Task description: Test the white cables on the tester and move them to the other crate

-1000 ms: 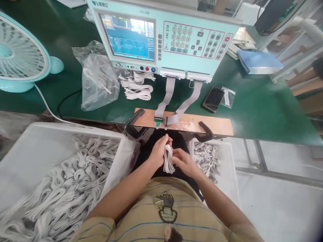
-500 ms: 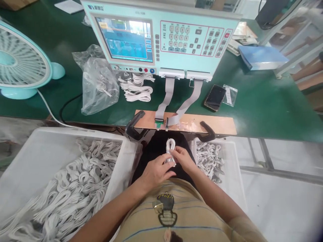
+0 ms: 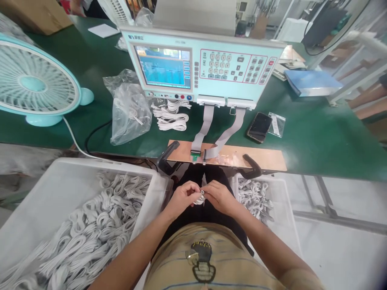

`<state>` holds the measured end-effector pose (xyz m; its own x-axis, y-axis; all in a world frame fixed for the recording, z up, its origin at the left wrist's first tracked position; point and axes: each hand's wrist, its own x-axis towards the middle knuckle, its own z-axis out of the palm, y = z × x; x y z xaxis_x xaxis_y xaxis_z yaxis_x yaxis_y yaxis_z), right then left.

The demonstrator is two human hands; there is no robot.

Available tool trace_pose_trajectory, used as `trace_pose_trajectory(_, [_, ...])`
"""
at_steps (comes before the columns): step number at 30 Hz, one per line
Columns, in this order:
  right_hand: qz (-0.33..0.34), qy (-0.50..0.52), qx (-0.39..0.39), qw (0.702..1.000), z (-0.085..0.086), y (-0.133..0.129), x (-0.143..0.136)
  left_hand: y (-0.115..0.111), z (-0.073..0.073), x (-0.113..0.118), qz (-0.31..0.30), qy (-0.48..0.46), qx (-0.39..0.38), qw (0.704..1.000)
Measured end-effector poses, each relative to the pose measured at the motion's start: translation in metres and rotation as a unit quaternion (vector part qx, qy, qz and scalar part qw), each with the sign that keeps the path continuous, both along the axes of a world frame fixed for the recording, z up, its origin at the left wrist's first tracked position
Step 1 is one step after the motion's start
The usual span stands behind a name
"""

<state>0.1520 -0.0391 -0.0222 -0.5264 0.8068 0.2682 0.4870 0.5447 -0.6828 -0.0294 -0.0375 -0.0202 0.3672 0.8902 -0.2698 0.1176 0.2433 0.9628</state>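
Observation:
A small white cable bundle (image 3: 198, 200) is held between my hands, over my lap and just below the table edge. My left hand (image 3: 184, 197) pinches it from the left. From the right, my right hand (image 3: 218, 195) grips a cable end at the top of the bundle. Beyond them a wooden board (image 3: 226, 155) lies along the table edge, with a green connector board (image 3: 195, 156) and a second connector on it. Two grey ribbon cables (image 3: 205, 127) run from these to a light-blue tester (image 3: 226, 72) with a lit screen.
White bins of bundled cables stand at the left (image 3: 57, 167) and right (image 3: 281, 197). Black clamps (image 3: 252, 167) hold the board. On the green table are a fan (image 3: 33, 84), plastic bag (image 3: 130, 117), cable bundles (image 3: 172, 121), phone (image 3: 259, 127) and blue box (image 3: 313, 82).
The view has shifted, so the table and tester appear lower. The bundle has turned, its upright loop no longer showing, and my fingers have closed around its top.

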Motion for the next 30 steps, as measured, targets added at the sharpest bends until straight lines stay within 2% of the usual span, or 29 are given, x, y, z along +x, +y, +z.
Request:
trace_pose_trajectory(5, [-0.129,0.049,-0.011,0.990,-0.004,0.011,-0.012,0.010,0.012,0.003,-0.001,0.088,0.102,0.991])
trace_pose_trajectory(8, [-0.207,0.111,-0.072,0.969,-0.002,0.020,-0.020,0.023,0.020,0.005,-0.002,0.102,0.120,0.988])
trace_pose_trajectory(10, [-0.236,0.172,-0.132,0.947,-0.001,0.027,-0.024,0.030,0.024,0.007,0.002,0.084,0.120,0.989])
trace_pose_trajectory(14, [-0.257,0.275,-0.236,0.896,-0.001,0.036,-0.030,0.035,0.022,0.011,0.059,0.070,0.142,0.986])
trace_pose_trajectory(17, [-0.260,0.306,-0.263,0.877,-0.001,0.038,-0.032,0.036,0.014,0.009,0.067,0.085,0.186,0.976])
trace_pose_trajectory(19, [-0.258,0.322,-0.275,0.868,-0.001,0.039,-0.032,0.037,0.009,0.007,0.061,0.085,0.180,0.978])
trace_pose_trajectory(22, [-0.257,0.357,-0.311,0.843,0.000,0.039,-0.033,0.041,0.007,0.002,0.041,0.076,0.113,0.990])
trace_pose_trajectory(25, [-0.260,0.380,-0.351,0.815,0.004,0.040,-0.035,0.047,0.012,-0.003,-0.017,0.085,0.083,0.993])
trace_pose_trajectory(27, [-0.265,0.377,-0.358,0.812,0.006,0.040,-0.036,0.049,0.016,-0.004,-0.053,0.092,0.100,0.989])
trace_pose_trajectory(30, [-0.270,0.362,-0.350,0.821,0.007,0.041,-0.036,0.051,0.019,-0.004,-0.065,0.085,0.114,0.988])
